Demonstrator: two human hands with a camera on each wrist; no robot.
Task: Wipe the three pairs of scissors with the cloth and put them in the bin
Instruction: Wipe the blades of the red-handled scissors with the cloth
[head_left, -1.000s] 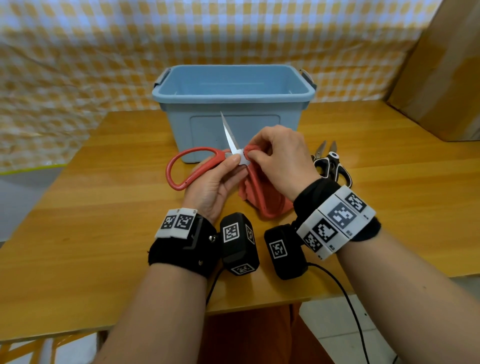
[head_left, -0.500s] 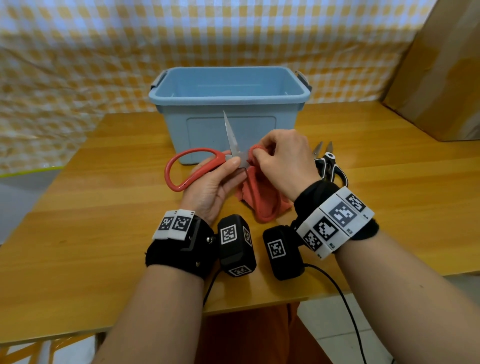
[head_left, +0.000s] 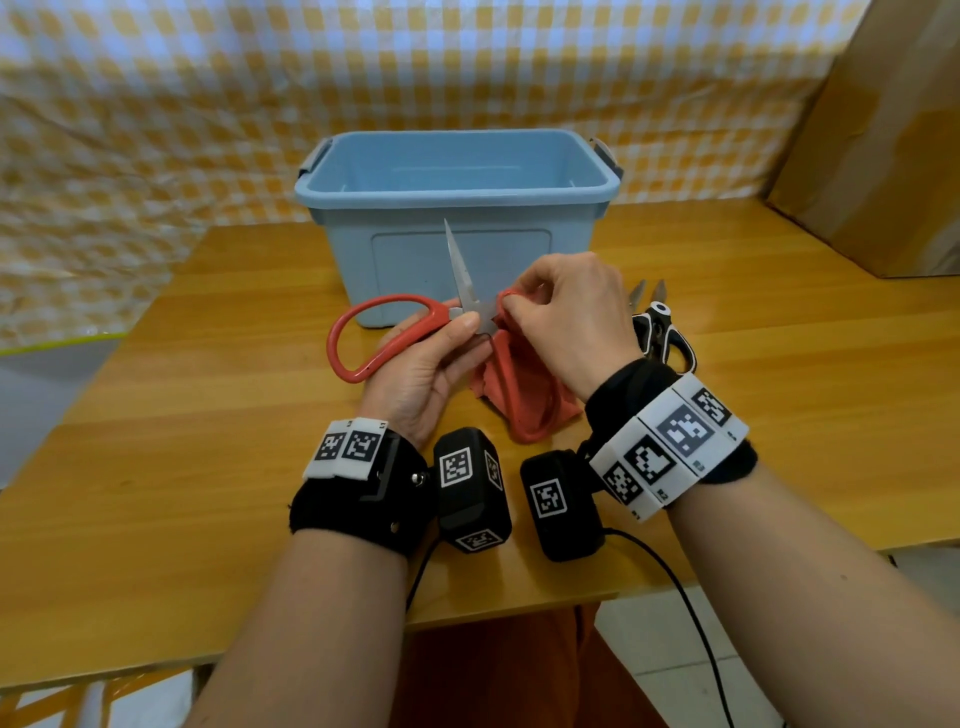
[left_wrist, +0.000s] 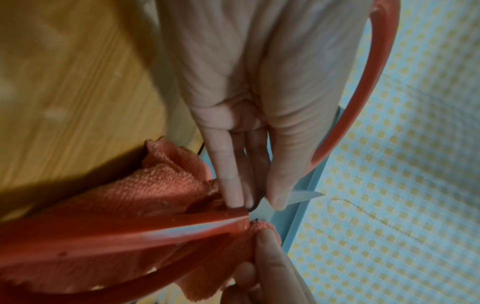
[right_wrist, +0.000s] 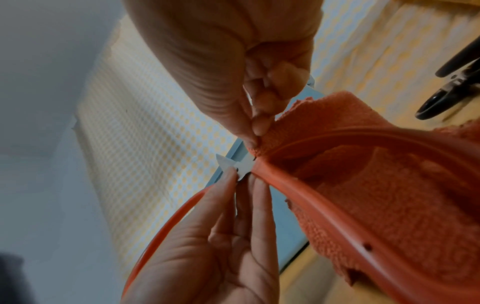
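Observation:
My left hand (head_left: 426, 364) pinches the red-handled scissors (head_left: 374, 332) at the pivot, thumb on the metal. They are spread open: one blade points up in front of the blue bin (head_left: 457, 208), the other is hidden under my right hand (head_left: 566, 322). That hand pinches a fold of the orange-red cloth (head_left: 524, 395) just right of the pivot. In the left wrist view the cloth (left_wrist: 161, 185) hangs under the red handle (left_wrist: 130, 232). The right wrist view shows the cloth (right_wrist: 376, 185) bunched around the near handle loop. A black-handled pair of scissors (head_left: 662, 332) lies on the table to the right.
The wooden table (head_left: 208, 467) holds the bin at its back middle. A brown cardboard box (head_left: 883, 156) stands at the far right. A checked yellow and white sheet (head_left: 156, 104) hangs behind. A black cable (head_left: 691, 613) runs off the front edge.
The right hand's fingers have shifted the cloth slightly at the pivot. The left hand keeps the scissors in the same place, blade still pointing up.

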